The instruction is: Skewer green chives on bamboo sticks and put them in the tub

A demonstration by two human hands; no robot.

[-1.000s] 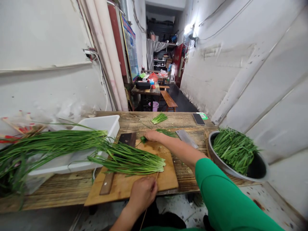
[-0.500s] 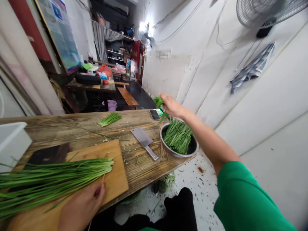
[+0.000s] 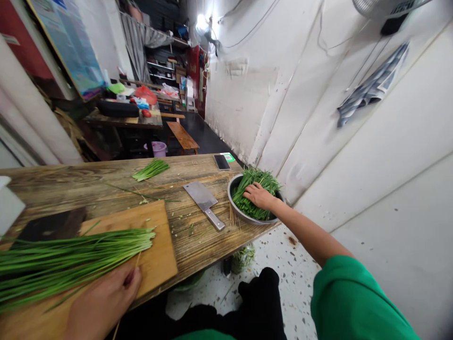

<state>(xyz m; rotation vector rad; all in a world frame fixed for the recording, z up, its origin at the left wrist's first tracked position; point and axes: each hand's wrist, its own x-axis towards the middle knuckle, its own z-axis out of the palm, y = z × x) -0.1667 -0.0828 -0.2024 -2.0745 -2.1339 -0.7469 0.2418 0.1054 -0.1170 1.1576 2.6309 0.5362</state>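
At a wooden table (image 3: 193, 245), in the head view: laying the right hand (image 3: 260, 195), fingers loosely spread, on greens (image 3: 264, 177) heaped in a bowl (image 3: 230, 196) at the table's right end. Over the front of a board (image 3: 161, 245), seemingly pinching a thin straw (image 3: 138, 259) with the left hand (image 3: 109, 288), just beside a broad sheaf (image 3: 88, 252) of long stalks, touching or not hard to say. Already done, by the look of things: a good share, piled high in the bowl. Remaining, as far as can be judged: the sheaf, loose on the board with no tie in sight, plus a small bunch (image 3: 152, 170) near the table's far edge. Lying between board and bowl: a cleaver (image 3: 201, 194). Just beside the bowl: spare straws (image 3: 232, 215). Impossible to tell: any ties within the heap.
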